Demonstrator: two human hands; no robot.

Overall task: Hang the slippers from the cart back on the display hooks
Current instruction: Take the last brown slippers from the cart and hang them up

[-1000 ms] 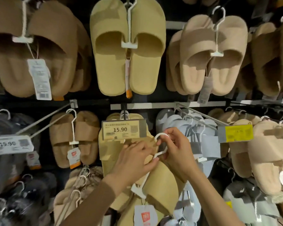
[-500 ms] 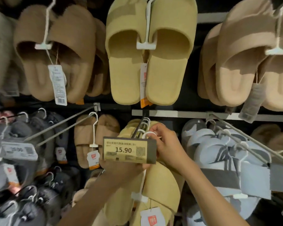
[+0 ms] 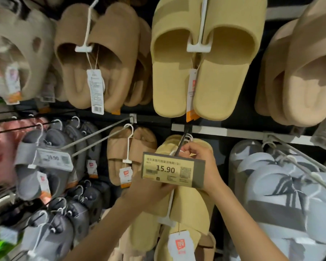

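Left hand [image 3: 151, 189] holds the yellow slippers [image 3: 188, 210] from below, under the 15.90 price tag [image 3: 172, 169], while the right hand [image 3: 198, 159] pinches the white hanger loop [image 3: 179, 152] at the display hook [image 3: 183, 141]; risk: loop misses the hook tip, pair drops.

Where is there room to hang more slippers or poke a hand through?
The two long hooks left of the tan slippers are mostly bare, with a gap between. The dark hook where the right hand works is crowded with yellow slippers; grey ones pack the left.
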